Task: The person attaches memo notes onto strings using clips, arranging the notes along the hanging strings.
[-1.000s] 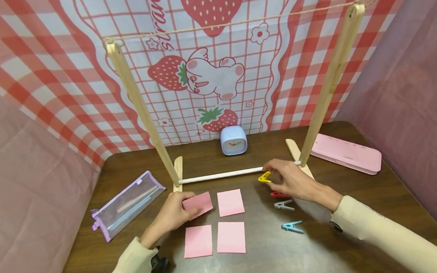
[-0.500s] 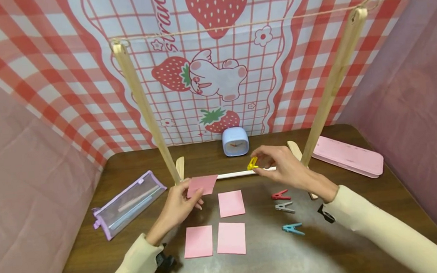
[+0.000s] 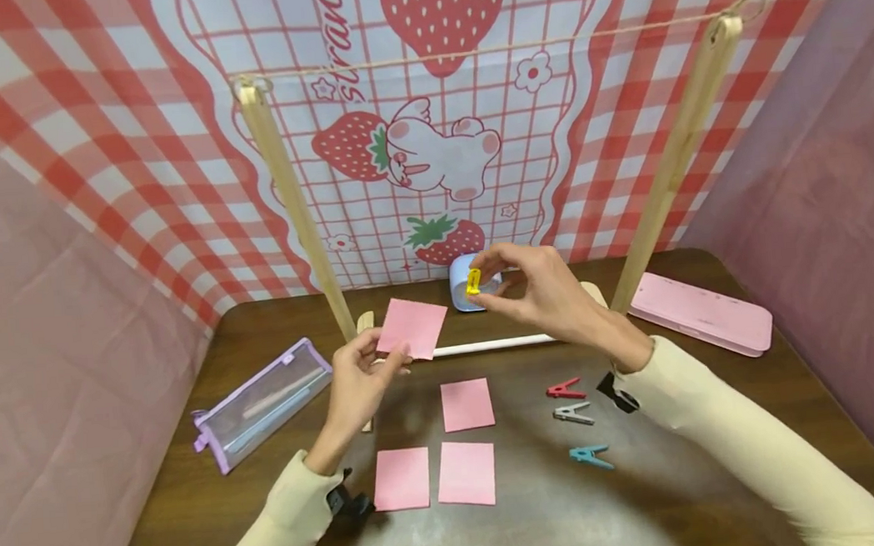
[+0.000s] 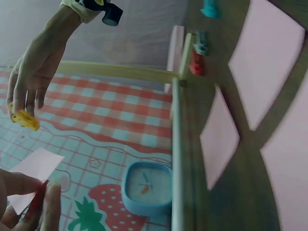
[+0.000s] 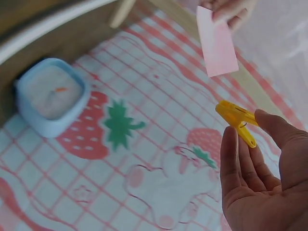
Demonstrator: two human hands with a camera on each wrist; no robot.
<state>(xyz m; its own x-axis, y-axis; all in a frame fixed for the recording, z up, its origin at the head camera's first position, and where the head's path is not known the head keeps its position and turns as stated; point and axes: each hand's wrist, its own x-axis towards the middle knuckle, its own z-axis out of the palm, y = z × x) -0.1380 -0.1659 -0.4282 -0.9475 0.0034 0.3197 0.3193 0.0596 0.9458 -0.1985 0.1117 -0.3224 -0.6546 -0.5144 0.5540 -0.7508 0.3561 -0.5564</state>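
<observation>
Here the left hand [image 3: 357, 382] pinches pink paper [image 3: 413, 324], the right hand [image 3: 543, 291], perhaps higher, a yellow clip [image 3: 473, 282].

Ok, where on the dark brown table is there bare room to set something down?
Bare table lies between the three flat pink paper squares and the red, grey and blue plastic clothespins, and nearer, between both cream sleeves. Crowded: between the closely set squares.

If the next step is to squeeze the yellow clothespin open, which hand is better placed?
Probably the right hand: it pinches the yellow clothespin, while the left hand is occupied with a pink note.
</observation>
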